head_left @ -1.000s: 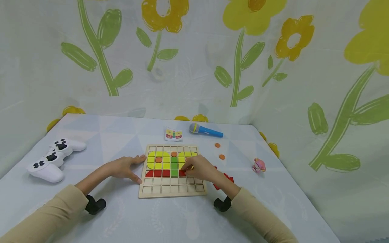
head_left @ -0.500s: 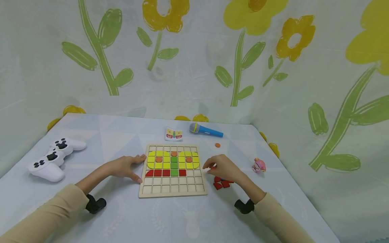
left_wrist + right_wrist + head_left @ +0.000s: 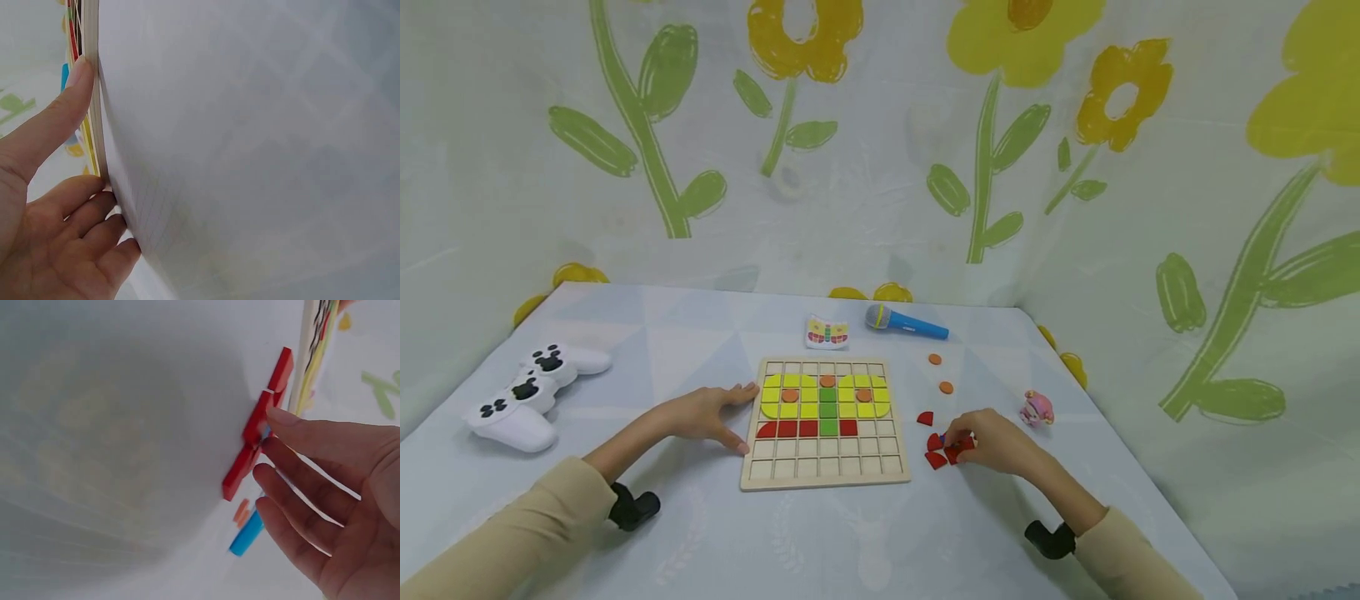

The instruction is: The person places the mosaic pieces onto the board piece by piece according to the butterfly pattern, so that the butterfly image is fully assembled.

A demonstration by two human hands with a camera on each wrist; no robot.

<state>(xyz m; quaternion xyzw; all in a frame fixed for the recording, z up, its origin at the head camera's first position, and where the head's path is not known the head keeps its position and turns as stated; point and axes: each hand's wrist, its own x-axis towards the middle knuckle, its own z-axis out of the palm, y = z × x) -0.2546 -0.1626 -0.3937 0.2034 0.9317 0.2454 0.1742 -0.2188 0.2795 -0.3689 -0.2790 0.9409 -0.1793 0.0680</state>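
Observation:
A wooden grid board (image 3: 825, 475) holds a pattern of yellow, orange, green and red tiles. My left hand (image 3: 703, 414) rests at the board's left side, thumb and fingertips against its edge, as the left wrist view shows too. To the right of the board, my right hand (image 3: 996, 442) is over a small cluster of red tiles (image 3: 935, 459). In the right wrist view its thumb and index finger pinch a red tile (image 3: 255, 422), with other red tiles around it. A bit of blue shows among them, mostly hidden by the fingers.
A picture card (image 3: 827, 332) and a blue toy microphone (image 3: 913, 323) lie behind the board. Two orange discs (image 3: 946, 387) and a single red quarter-round tile (image 3: 926, 417) lie to its right. A pink figurine (image 3: 1037, 408) stands farther right; a white game controller (image 3: 538, 396) sits at left.
My right hand has left a red square tile on the board beside the green column and moved right to the loose red tiles. The left hand keeps its place at the board's edge.

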